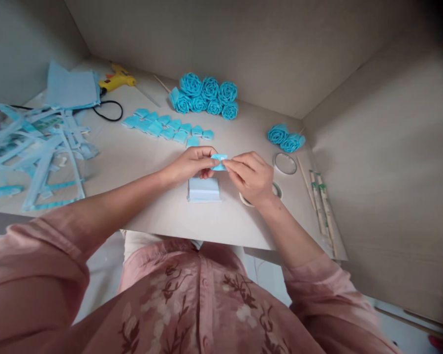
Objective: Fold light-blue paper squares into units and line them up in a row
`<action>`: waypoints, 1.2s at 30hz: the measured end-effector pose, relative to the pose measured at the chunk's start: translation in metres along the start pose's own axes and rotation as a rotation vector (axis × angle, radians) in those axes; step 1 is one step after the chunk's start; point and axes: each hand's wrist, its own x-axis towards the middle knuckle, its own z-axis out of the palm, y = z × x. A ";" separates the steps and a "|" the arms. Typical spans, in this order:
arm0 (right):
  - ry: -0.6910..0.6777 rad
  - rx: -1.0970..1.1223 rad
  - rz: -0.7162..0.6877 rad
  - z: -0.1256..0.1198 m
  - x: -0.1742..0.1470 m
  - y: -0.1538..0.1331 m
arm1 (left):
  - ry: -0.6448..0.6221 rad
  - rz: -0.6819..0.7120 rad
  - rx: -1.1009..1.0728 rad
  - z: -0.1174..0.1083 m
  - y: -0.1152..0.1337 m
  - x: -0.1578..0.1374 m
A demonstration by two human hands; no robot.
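Observation:
Between both hands, above the middle of the table, is a small blue fabric petal (218,158). My left hand (195,164) pinches its left side between thumb and fingers. At its right edge, the closed fingertips of my right hand (250,174) grip the same petal, near a small whitish spot. A stack of pale blue fabric squares (204,189) lies just below my hands. Beyond them are rows of folded blue petals (166,128). Partly hidden under my right hand is a roll of tape (278,191).
Blue fabric roses (208,93) lie at the back, with two more roses (285,137) at right. A tape ring (285,163) and wooden sticks (323,206) are on the right. At left are a yellow glue gun (118,78), fabric sheets (72,88) and scrap strips (40,152).

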 end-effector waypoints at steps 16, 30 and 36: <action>-0.228 0.635 0.540 -0.007 0.005 -0.002 | -0.073 0.022 0.257 0.002 0.009 -0.003; -0.164 0.769 0.644 0.004 0.004 -0.007 | 0.005 0.107 0.188 0.001 0.001 0.000; -0.197 0.836 0.674 0.006 0.002 -0.003 | 0.043 0.107 0.268 0.003 0.001 0.001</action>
